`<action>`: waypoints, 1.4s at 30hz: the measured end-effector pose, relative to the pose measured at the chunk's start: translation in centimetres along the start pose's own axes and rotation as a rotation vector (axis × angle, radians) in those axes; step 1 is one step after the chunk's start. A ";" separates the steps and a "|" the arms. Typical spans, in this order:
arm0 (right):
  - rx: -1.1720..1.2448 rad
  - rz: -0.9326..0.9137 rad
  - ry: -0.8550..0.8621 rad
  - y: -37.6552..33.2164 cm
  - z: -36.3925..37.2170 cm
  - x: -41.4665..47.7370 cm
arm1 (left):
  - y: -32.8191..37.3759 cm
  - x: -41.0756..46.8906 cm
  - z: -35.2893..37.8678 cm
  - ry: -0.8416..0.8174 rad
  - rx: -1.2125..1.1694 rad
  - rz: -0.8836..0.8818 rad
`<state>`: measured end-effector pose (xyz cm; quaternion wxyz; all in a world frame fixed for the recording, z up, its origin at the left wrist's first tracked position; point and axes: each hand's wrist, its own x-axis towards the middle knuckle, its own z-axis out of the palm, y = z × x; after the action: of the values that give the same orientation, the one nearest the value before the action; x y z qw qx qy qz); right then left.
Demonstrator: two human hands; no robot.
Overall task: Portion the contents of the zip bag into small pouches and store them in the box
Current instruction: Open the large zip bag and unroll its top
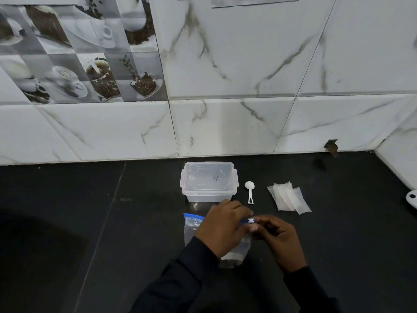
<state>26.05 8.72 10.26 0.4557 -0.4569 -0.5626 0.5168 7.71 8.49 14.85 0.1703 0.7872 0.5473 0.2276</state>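
Right at the start here, by my read. I've got the zip bag lying on the dark counter in front of me, brown contents settled at its near end. My left hand presses down over the bag's top edge, fingers pinched at the blue zip strip; my right hand pinches the white slider at the strip's right end. I can't tell if the zip is open at all. The box sits just behind, lid on, seemingly empty. The spoon lies untouched beside it, pouches stacked flat further right. So nothing portioned yet: opening, scooping, sealing, boxing all remain.
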 end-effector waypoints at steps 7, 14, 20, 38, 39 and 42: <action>-0.047 -0.004 0.007 0.1 -0.2 0.1 | -0.1 0.8 1.1 -0.032 -0.021 -0.002; -0.084 0.000 -0.031 -0.2 -0.1 0.3 | -0.1 0.8 0.6 -0.070 0.021 -0.006; -0.197 -0.036 -0.020 -0.2 0.3 0.6 | 0.1 0.3 0.1 -0.033 0.050 -0.029; -0.220 0.016 -0.012 -0.5 -1.2 0.7 | -7.4 -8.7 -5.4 0.139 0.171 -0.195; -0.223 0.020 -0.030 -0.5 -1.2 0.7 | -7.3 -8.9 -5.4 0.151 0.165 -0.202; -0.223 0.017 -0.103 -1.2 -1.4 0.6 | -7.0 -9.4 -5.2 0.182 0.088 -0.244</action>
<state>27.29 9.51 11.52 0.3683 -0.4824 -0.6353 0.4776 -3.40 2.18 13.95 0.1116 0.6978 0.6614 0.2512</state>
